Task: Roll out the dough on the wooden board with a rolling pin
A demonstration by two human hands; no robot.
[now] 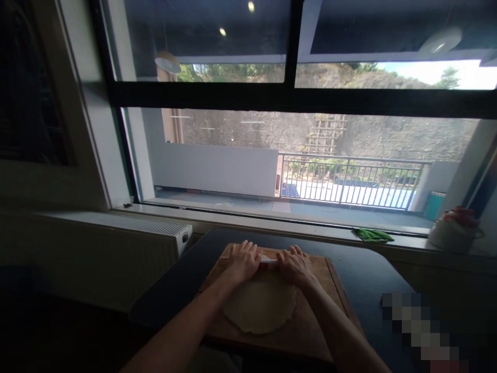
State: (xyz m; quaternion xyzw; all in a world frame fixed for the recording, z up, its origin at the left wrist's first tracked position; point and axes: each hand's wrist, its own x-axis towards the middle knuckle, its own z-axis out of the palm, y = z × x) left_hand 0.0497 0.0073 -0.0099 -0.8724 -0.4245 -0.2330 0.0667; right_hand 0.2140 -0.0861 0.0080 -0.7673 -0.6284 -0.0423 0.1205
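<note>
A flat, roughly round sheet of dough (261,305) lies on a wooden board (322,305). Over its far part my left hand (245,258) and my right hand (294,263) rest side by side, a small gap between them. In that gap shows a short length of a rolling pin (268,261), pale on top with something red just below it. Both hands are curved over the pin, fingers pointing away from me; its ends are hidden under them. The near edge of the dough is uneven and lies between my forearms.
Beneath the board is a dark table (357,264) with rounded corners. A white radiator (155,228) stands at the left. On the windowsill lie a green cloth (373,235) and a pale container (452,233) with something red on top. Pixelation hides an area at lower right.
</note>
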